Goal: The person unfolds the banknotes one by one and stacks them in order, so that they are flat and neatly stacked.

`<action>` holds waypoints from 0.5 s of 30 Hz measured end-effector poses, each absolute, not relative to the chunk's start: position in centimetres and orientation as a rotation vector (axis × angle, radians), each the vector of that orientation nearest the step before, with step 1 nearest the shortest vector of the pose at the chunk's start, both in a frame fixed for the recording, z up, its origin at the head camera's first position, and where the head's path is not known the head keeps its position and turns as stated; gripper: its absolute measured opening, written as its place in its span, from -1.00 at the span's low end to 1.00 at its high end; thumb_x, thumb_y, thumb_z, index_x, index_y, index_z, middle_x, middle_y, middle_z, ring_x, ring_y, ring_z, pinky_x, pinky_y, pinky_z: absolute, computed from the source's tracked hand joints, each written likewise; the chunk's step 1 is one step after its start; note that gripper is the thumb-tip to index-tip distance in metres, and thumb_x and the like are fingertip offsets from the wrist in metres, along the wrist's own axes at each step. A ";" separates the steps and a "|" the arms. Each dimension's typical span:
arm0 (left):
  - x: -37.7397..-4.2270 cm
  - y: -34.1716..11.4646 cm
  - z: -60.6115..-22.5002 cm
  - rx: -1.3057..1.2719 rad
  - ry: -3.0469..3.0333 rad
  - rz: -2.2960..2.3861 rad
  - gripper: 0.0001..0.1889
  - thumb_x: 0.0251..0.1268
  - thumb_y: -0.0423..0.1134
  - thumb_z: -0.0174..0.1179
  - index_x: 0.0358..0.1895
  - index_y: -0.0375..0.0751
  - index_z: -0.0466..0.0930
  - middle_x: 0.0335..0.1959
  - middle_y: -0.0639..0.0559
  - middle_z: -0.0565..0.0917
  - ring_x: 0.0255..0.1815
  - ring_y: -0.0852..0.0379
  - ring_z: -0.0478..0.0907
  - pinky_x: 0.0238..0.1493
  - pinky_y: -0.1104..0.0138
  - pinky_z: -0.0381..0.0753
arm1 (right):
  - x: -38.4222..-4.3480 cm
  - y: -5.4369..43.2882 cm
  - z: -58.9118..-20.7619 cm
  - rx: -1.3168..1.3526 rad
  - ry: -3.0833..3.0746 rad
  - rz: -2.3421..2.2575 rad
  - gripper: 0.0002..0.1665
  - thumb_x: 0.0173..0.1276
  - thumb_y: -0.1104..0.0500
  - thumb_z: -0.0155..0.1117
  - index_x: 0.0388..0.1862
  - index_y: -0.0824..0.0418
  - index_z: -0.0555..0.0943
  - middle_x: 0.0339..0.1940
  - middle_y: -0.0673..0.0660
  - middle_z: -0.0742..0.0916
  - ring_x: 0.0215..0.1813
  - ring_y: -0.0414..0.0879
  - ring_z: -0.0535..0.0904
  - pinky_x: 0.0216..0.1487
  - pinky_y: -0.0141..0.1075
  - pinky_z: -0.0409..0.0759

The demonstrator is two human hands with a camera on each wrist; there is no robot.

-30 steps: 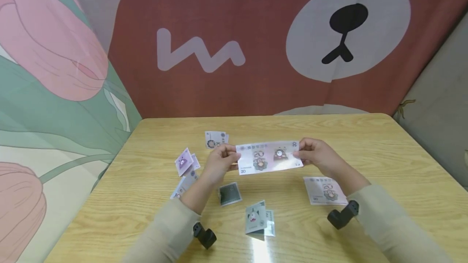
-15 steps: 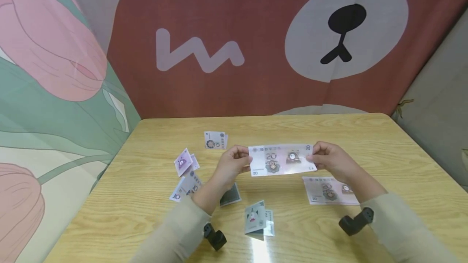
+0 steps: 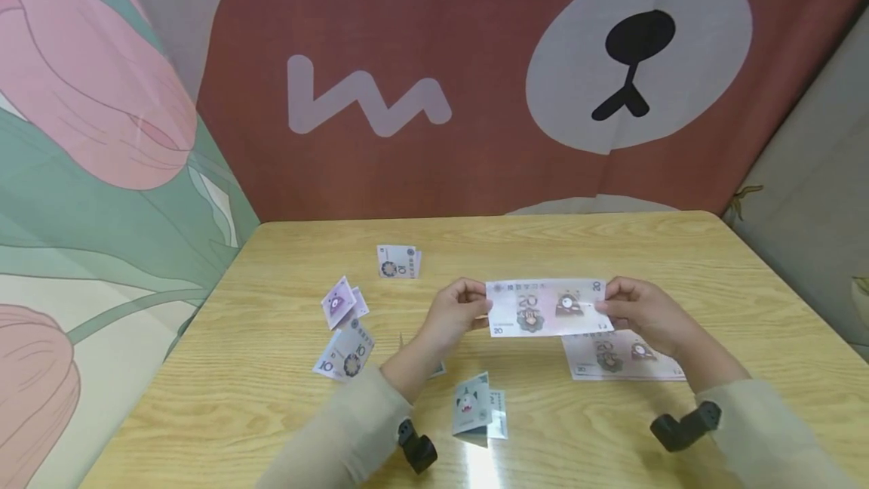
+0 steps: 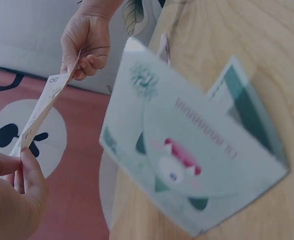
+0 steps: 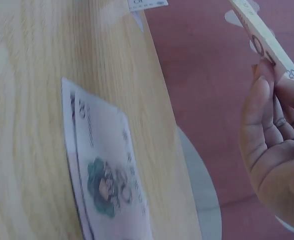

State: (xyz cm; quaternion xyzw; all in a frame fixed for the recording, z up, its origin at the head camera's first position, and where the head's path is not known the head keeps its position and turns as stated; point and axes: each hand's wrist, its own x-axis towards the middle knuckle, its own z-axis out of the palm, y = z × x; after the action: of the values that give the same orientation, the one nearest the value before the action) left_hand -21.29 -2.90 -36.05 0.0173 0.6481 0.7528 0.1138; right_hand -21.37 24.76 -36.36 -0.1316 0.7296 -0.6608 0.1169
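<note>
A pale pink play banknote marked 20 is stretched flat between both hands above the table. My left hand pinches its left end between thumb and fingers. Its right end is pinched the same way by my right hand. Just below and partly behind it, more pink 20 notes lie on the table, overlapped by the held note and my right forearm. In the right wrist view these pink notes appear as at least two layers.
On the wooden table stands a folded green note. Folded purple notes, a bluish 10 note and another 10 note lie at the left and back. My left forearm mostly hides a dark green note.
Both hands have moved right and slightly nearer with the held banknote, which now overlaps the view of the pink notes on the table. Their grip looks unchanged.
</note>
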 end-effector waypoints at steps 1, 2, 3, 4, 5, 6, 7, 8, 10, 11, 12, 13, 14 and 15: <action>-21.2 -2.7 -36.1 0.054 1.896 2.201 -0.81 0.04 -0.54 0.06 -0.22 -0.41 0.40 -0.41 -0.03 0.44 -0.41 0.17 0.41 -0.15 0.15 0.50 | -21.3 25.0 -36.5 -0.385 2.136 -1.936 -0.94 0.17 0.32 0.13 -0.45 0.23 0.44 -0.48 -0.05 0.51 -0.46 -0.23 0.44 -0.46 -0.41 0.47; -21.2 -2.5 -36.3 0.053 1.894 2.200 -0.80 0.03 -0.54 0.06 -0.22 -0.41 0.40 -0.41 -0.04 0.44 -0.41 0.17 0.41 -0.15 0.15 0.50 | -21.2 25.3 -36.6 -0.388 2.132 -1.940 -0.94 0.17 0.33 0.12 -0.45 0.21 0.45 -0.48 -0.04 0.51 -0.45 -0.23 0.44 -0.46 -0.41 0.48; -21.2 -2.2 -36.4 0.053 1.895 2.197 -0.80 0.03 -0.54 0.06 -0.22 -0.41 0.40 -0.41 -0.04 0.44 -0.41 0.17 0.41 -0.17 0.17 0.52 | -21.1 25.6 -36.6 -0.386 2.133 -1.941 -0.94 0.17 0.33 0.12 -0.45 0.20 0.46 -0.47 -0.04 0.51 -0.45 -0.23 0.44 -0.45 -0.41 0.48; -21.3 -2.0 -36.6 0.053 1.890 2.195 -0.81 0.04 -0.54 0.06 -0.22 -0.41 0.40 -0.41 -0.04 0.44 -0.42 0.17 0.41 -0.19 0.20 0.53 | -21.0 25.9 -36.7 -0.380 2.135 -1.940 -0.93 0.17 0.33 0.13 -0.44 0.18 0.46 -0.46 -0.04 0.51 -0.44 -0.23 0.44 -0.44 -0.41 0.49; -21.3 -1.7 -36.7 0.051 1.887 2.199 -0.81 0.03 -0.55 0.07 -0.23 -0.42 0.40 -0.42 -0.04 0.44 -0.43 0.17 0.41 -0.22 0.22 0.54 | -20.9 26.1 -36.8 -0.380 2.138 -1.937 -0.94 0.16 0.31 0.13 -0.44 0.17 0.47 -0.45 -0.03 0.50 -0.43 -0.23 0.44 -0.44 -0.40 0.49; -21.3 -1.4 -36.9 0.052 1.883 2.202 -0.81 0.03 -0.55 0.07 -0.23 -0.43 0.40 -0.43 -0.03 0.44 -0.44 0.17 0.41 -0.24 0.24 0.55 | -20.9 26.4 -36.9 -0.376 2.141 -1.935 -0.94 0.16 0.31 0.14 -0.44 0.16 0.47 -0.44 -0.03 0.50 -0.43 -0.23 0.44 -0.43 -0.40 0.49; -21.3 -1.1 -37.0 0.051 1.883 2.202 -0.82 0.03 -0.55 0.07 -0.24 -0.43 0.41 -0.45 -0.02 0.44 -0.45 0.18 0.42 -0.26 0.24 0.55 | -20.8 26.7 -37.0 -0.374 2.142 -1.935 -0.93 0.16 0.30 0.14 -0.44 0.14 0.47 -0.44 -0.02 0.49 -0.43 -0.23 0.44 -0.43 -0.40 0.49; -21.4 -0.8 -37.1 0.052 1.883 2.201 -0.82 0.03 -0.56 0.06 -0.24 -0.44 0.40 -0.46 -0.02 0.43 -0.46 0.18 0.41 -0.27 0.26 0.56 | -20.7 26.9 -37.1 -0.373 2.134 -1.944 -0.93 0.16 0.29 0.15 -0.44 0.14 0.47 -0.44 -0.01 0.49 -0.43 -0.23 0.45 -0.43 -0.40 0.50; -21.4 -0.3 -37.4 0.053 1.883 2.192 -0.83 0.04 -0.54 0.07 -0.25 -0.43 0.41 -0.46 -0.01 0.43 -0.46 0.18 0.42 -0.27 0.26 0.56 | -20.6 27.4 -37.3 -0.365 2.123 -1.957 -0.91 0.16 0.30 0.14 -0.44 0.11 0.47 -0.44 -0.02 0.49 -0.42 -0.22 0.45 -0.42 -0.40 0.50; -21.4 0.0 -37.6 0.049 1.887 2.189 -0.83 0.03 -0.54 0.07 -0.25 -0.43 0.41 -0.46 -0.02 0.44 -0.47 0.18 0.42 -0.27 0.25 0.56 | -20.6 27.6 -37.4 -0.366 2.114 -1.964 -0.90 0.16 0.31 0.13 -0.44 0.11 0.47 -0.44 -0.02 0.50 -0.42 -0.22 0.46 -0.42 -0.40 0.50; -21.5 0.2 -37.7 0.049 1.892 2.179 -0.83 0.04 -0.53 0.07 -0.25 -0.42 0.41 -0.46 -0.02 0.44 -0.46 0.18 0.42 -0.27 0.26 0.56 | -20.6 27.8 -37.4 -0.358 2.110 -1.971 -0.88 0.17 0.33 0.13 -0.44 0.11 0.47 -0.43 -0.02 0.51 -0.42 -0.22 0.47 -0.42 -0.40 0.50; -21.5 0.5 -37.9 0.040 1.896 2.170 -0.84 0.05 -0.52 0.07 -0.25 -0.41 0.42 -0.45 -0.03 0.44 -0.46 0.18 0.43 -0.27 0.26 0.56 | -20.5 27.9 -37.5 -0.350 2.104 -1.979 -0.87 0.17 0.34 0.12 -0.44 0.10 0.47 -0.43 -0.03 0.52 -0.41 -0.22 0.47 -0.41 -0.40 0.51; -21.5 0.7 -38.0 0.037 1.904 2.160 -0.84 0.05 -0.52 0.07 -0.25 -0.40 0.42 -0.45 -0.03 0.45 -0.46 0.18 0.43 -0.28 0.28 0.56 | -20.5 28.1 -37.6 -0.342 2.101 -1.984 -0.86 0.17 0.35 0.11 -0.44 0.11 0.47 -0.43 -0.03 0.52 -0.41 -0.21 0.48 -0.41 -0.40 0.51; -21.6 0.9 -38.2 0.021 1.901 2.159 -0.85 0.05 -0.52 0.07 -0.26 -0.39 0.42 -0.44 -0.04 0.45 -0.45 0.17 0.44 -0.28 0.28 0.56 | -20.4 28.3 -37.7 -0.333 2.105 -1.981 -0.86 0.17 0.36 0.10 -0.44 0.11 0.47 -0.43 -0.04 0.53 -0.41 -0.21 0.48 -0.41 -0.40 0.51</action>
State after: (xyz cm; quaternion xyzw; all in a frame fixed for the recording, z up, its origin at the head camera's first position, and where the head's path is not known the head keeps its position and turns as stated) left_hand -21.58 0.92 -38.15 0.0073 0.6550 0.7439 0.1320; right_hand -20.44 28.25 -37.69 -0.1137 0.7187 -0.6762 0.1156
